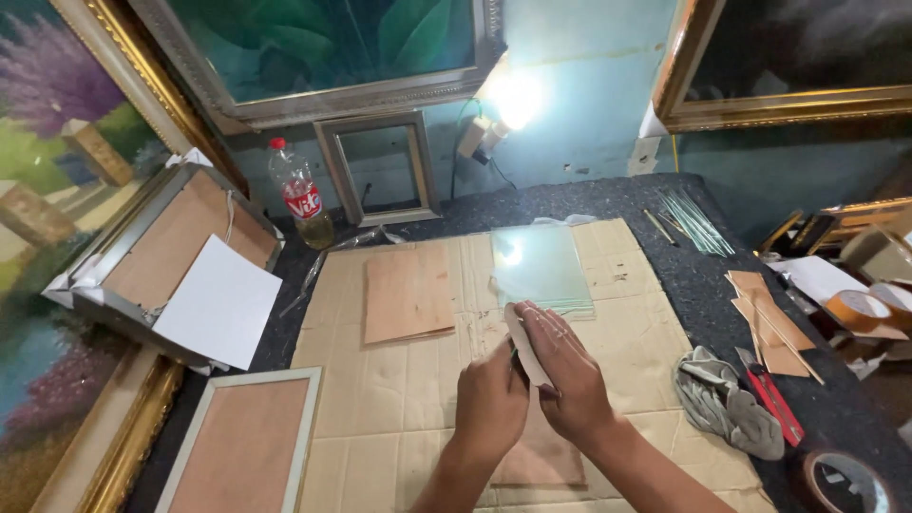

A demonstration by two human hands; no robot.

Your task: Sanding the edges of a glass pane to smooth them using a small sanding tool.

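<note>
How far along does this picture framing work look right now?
Looks midway. One frame at the lower left already lies backed. The left hand and right hand hold a thin pale strip over the cardboard sheet. The glass panes, a brown backing board and a small empty frame wait unused.

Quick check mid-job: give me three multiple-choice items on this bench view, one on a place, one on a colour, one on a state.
1. Where does the clear plastic bottle stand?
A. back left by the small grey frame
B. on the grey rag
C. front right

2. What colour is the bottle's cap?
A. blue
B. red
C. green

3. What do the left hand and right hand do?
A. rest flat
B. hold a thin pale sheet on edge
C. grip the red-handled cutter

A, the bottle stands beside the frame; B, the cap shows red; B, fingers of both hands pinch the sheet.
</note>
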